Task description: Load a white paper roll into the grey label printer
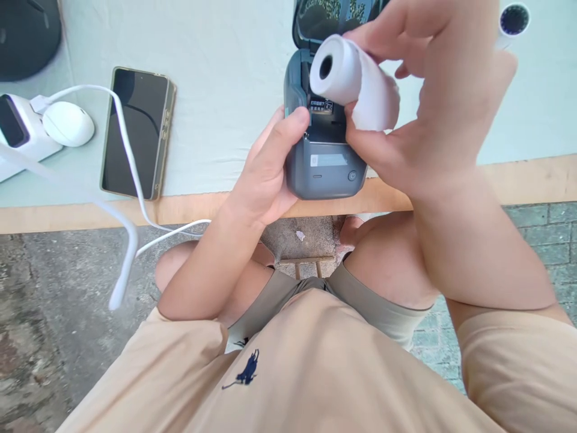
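A small dark grey printer [327,171] with its dark lid [315,27] raised is at the table's front edge. My left hand [270,162] grips its left side, the thumb on the rim of the open compartment. Between the thumb and fingers of my right hand [419,102] is a white paper roll [338,72], tilted over the compartment, with its hollow core facing left. Part of the paper hangs loose from the roll. The roll and my right hand hide part of the printer's right side.
On the left lie a phone [137,132], a white cable [128,135], a white power strip [31,135] with a round white plug, and a black round object [27,39]. Another white roll [514,21] stands at the upper right. The wooden table edge [193,207] runs across.
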{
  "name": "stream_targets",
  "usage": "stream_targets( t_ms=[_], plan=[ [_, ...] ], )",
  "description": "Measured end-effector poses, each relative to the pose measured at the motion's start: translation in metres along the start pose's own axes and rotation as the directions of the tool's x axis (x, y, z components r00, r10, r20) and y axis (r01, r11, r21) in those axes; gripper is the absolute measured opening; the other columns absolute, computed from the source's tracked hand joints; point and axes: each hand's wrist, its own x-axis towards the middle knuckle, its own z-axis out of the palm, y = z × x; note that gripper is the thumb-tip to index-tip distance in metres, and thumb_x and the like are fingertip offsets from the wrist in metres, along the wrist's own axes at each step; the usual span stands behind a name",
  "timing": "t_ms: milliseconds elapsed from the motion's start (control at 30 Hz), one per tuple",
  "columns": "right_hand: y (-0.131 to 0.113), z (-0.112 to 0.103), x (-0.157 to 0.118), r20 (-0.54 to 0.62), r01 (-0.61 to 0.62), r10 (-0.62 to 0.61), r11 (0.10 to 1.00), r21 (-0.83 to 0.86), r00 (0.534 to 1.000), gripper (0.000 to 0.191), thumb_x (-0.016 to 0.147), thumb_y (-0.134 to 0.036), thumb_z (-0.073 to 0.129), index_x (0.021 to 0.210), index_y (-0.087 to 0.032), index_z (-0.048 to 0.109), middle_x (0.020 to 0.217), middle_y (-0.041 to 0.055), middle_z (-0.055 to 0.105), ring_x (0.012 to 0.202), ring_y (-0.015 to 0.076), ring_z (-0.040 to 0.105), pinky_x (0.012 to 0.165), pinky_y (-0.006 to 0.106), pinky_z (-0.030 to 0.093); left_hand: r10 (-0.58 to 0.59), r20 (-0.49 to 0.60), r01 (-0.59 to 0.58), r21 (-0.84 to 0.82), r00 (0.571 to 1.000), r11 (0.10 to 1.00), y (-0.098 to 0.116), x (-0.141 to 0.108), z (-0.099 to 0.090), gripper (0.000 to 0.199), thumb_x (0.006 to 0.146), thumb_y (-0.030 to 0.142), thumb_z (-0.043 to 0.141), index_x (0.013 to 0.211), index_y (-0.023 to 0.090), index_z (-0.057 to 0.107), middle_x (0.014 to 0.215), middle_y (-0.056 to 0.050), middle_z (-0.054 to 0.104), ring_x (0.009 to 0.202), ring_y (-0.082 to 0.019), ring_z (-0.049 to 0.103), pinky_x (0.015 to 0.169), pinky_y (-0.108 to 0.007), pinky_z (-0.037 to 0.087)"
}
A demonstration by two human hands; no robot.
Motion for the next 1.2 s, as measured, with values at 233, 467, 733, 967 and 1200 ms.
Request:
stream_targets(
  t_ms=[233,467,733,967,1200],
  plan=[
    [-0.003,-0.002,0.007,-0.113,0.165,-0.177,0.981,-0.104,0.978,0.013,0.079,-0.020,0.044,0.091,-0.019,0.049,0.102,-0.0012,0.061,0.094,0.0131,0.061,0.071,0.028,0.042,-0.033,-0.059,0.028,-0.083,0.998,0.996,0.002,-0.001,0.001,0.009,0.083,0.032,0.053,0.083,0.024,0.055,0.086,-0.003,0.070,0.108,-0.025,0.062,0.084,-0.032,0.053],
    [0.001,-0.006,0.004,-0.099,0.173,-0.184,0.978,-0.114,0.978,0.020,0.075,-0.026,0.049,0.095,-0.021,0.051,0.102,-0.0006,0.062,0.090,0.0175,0.061,0.070,0.032,0.041,-0.007,-0.091,0.000,-0.072,0.996,0.997,-0.002,0.001,0.002,0.008,0.081,0.033,0.053,0.082,0.025,0.056,0.090,-0.003,0.070,0.113,-0.028,0.059,0.084,-0.036,0.054],
    [0.008,0.000,0.004,-0.146,0.246,-0.249,0.969,-0.040,0.958,0.017,0.074,-0.018,0.054,0.090,-0.022,0.058,0.102,-0.0051,0.065,0.102,0.0154,0.062,0.082,0.033,0.048,-0.024,-0.119,0.015,-0.072,0.993,0.997,0.002,-0.002,0.007,0.008,0.085,0.029,0.049,0.083,0.023,0.054,0.086,-0.002,0.070,0.103,-0.023,0.064,0.082,-0.033,0.054],
    [-0.002,0.008,-0.003,-0.282,0.413,-0.423,0.906,-0.097,0.861,0.013,0.075,-0.022,0.054,0.087,-0.026,0.057,0.088,-0.0093,0.065,0.083,0.0121,0.062,0.074,0.032,0.045,0.047,0.007,-0.046,-0.101,0.999,0.994,0.005,-0.001,0.004,0.021,0.086,0.034,0.047,0.074,0.021,0.058,0.091,-0.002,0.068,0.105,-0.021,0.063,0.080,-0.029,0.054],
    [-0.005,0.003,-0.005,-0.185,0.440,-0.421,0.895,0.079,0.888,0.013,0.080,-0.026,0.053,0.089,-0.023,0.060,0.090,-0.0054,0.066,0.094,0.0100,0.062,0.083,0.029,0.049,-0.009,-0.024,0.009,-0.012,1.000,1.000,0.005,-0.003,-0.006,0.017,0.075,0.021,0.060,0.091,0.025,0.055,0.090,-0.001,0.069,0.106,-0.023,0.063,0.079,-0.027,0.054]
  ],
)
